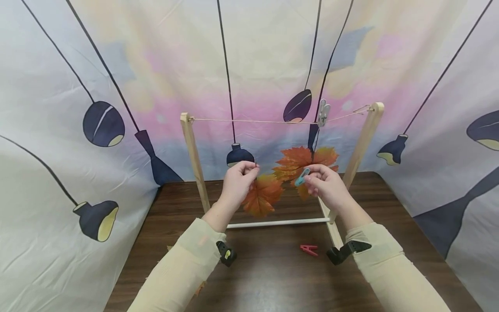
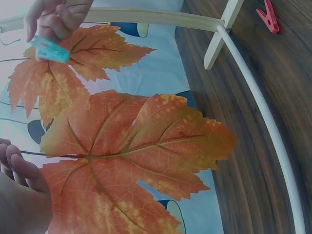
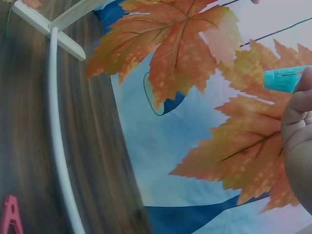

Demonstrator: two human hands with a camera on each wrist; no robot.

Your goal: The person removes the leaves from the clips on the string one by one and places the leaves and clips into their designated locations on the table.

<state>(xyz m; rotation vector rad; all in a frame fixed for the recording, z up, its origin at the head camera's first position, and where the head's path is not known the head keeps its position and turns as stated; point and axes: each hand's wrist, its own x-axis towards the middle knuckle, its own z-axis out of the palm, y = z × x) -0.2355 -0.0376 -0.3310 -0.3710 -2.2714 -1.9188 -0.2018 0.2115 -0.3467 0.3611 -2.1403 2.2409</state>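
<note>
My left hand (image 1: 238, 182) pinches the thin dark stem of an orange maple leaf (image 2: 131, 151), which hangs below the fingers. In my right hand (image 1: 325, 184) is a teal clothespin (image 1: 302, 177), gripped between thumb and fingers. Behind that hand a second orange maple leaf (image 1: 292, 164) hangs by its stem beneath a grey clothespin (image 1: 323, 113) clamped on the string (image 1: 249, 121). Both hands are below the level of the string, in front of the wooden frame (image 1: 196, 160). The right hand partly covers the second leaf.
A red clothespin (image 1: 309, 249) lies on the dark wooden table (image 1: 269, 277). The white rod (image 1: 278, 223) joins the frame's two sides low down. Bits of another leaf (image 1: 200, 288) show beside the left sleeve. A printed cloth (image 1: 257, 56) surrounds the table's back and sides.
</note>
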